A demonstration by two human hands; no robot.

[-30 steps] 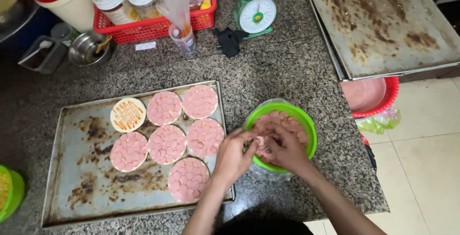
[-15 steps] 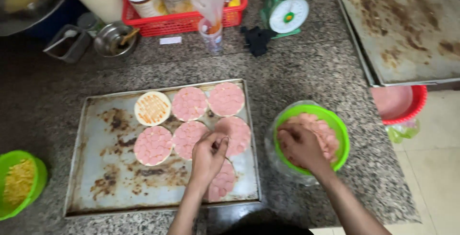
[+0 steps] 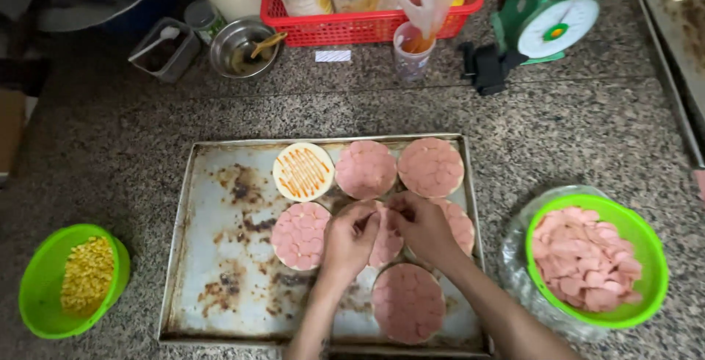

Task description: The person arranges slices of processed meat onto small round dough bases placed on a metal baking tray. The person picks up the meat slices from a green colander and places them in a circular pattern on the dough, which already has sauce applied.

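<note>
A worn metal baking tray lies on the granite counter with several round dough bases on it. Most are covered in pink sausage slices; one base carries only orange sauce lines. My left hand and my right hand meet over the middle base, fingertips pinched on sausage slices there. A green bowl of pink sausage slices sits to the right of the tray, apart from both hands.
A green bowl of corn kernels stands at the left. Behind the tray are a red basket with jars, a plastic cup, a steel bowl, a green kitchen scale and another tray's edge.
Both hands left the green sausage bowl and moved left over the tray; they now meet on the middle base. The view shifted left, bringing the corn bowl into sight.
</note>
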